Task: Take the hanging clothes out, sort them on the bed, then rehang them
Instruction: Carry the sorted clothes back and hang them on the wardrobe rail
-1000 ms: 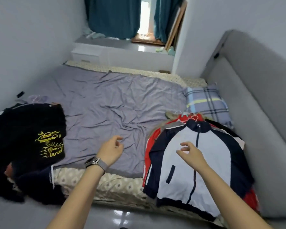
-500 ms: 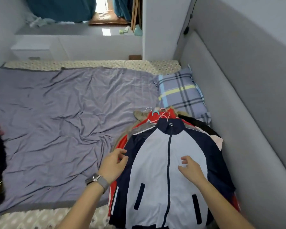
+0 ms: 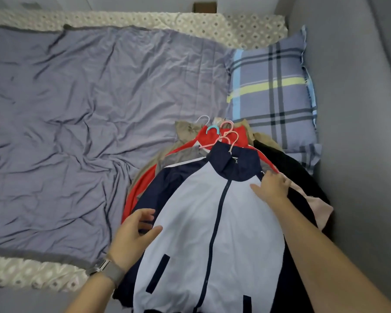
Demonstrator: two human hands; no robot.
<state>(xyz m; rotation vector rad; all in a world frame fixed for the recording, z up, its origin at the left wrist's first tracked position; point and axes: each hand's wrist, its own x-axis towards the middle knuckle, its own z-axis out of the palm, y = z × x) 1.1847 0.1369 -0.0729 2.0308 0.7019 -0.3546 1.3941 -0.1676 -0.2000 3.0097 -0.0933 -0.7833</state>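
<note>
A white and navy zip jacket (image 3: 196,222) lies on top of a pile of clothes at the right side of the bed. Under it show a red garment (image 3: 142,186), a khaki one (image 3: 185,129), a black one (image 3: 278,159) and a pink one (image 3: 321,206). Several hanger hooks (image 3: 226,134) stick out above the jacket's collar. My left hand (image 3: 133,236), with a watch on its wrist, is at the jacket's left sleeve, fingers loosely bent and holding nothing. My right hand (image 3: 272,186) rests on the jacket's right shoulder, thumb on the white panel.
The grey-purple sheet (image 3: 77,109) covers the bed to the left of the pile. A plaid pillow (image 3: 271,86) lies behind the pile, against the grey padded headboard (image 3: 359,132) on the right. The patterned mattress edge (image 3: 32,272) runs along the near side.
The view has swung right and closer to the pile; the black clothes on the left are out of view. My right hand moved up to the jacket's right shoulder, and my left hand reached its left sleeve.
</note>
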